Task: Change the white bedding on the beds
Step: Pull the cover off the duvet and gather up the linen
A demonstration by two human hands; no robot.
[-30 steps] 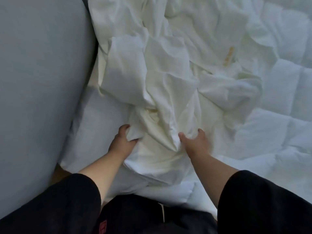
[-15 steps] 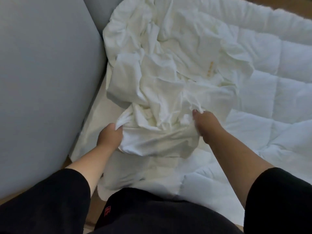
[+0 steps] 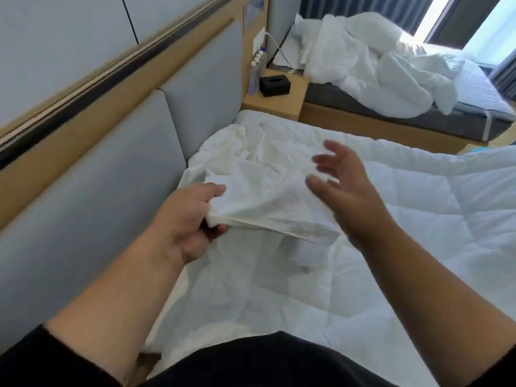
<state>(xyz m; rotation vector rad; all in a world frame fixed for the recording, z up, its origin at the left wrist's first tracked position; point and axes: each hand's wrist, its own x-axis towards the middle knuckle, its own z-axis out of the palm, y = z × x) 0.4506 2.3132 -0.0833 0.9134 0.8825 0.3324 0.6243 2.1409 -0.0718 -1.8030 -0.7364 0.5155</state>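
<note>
We're mid-strip on the near bed [image 3: 418,247]: left hand [image 3: 190,219] grips the sheet [image 3: 268,196] edge lifted by the headboard [image 3: 117,169], right hand [image 3: 343,185] spread w/ nothing in it just above, so next prob. needs a 2nd grip.

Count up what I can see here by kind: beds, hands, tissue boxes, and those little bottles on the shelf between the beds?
Beds: 2, the near bed and the far bed.
Hands: 2, the left hand holding the white sheet, and the right hand open above it.
Tissue boxes: 1, the black box.
Bottles: about 4 white-capped bottles, too small to count surely.
Total: about 9.
</note>
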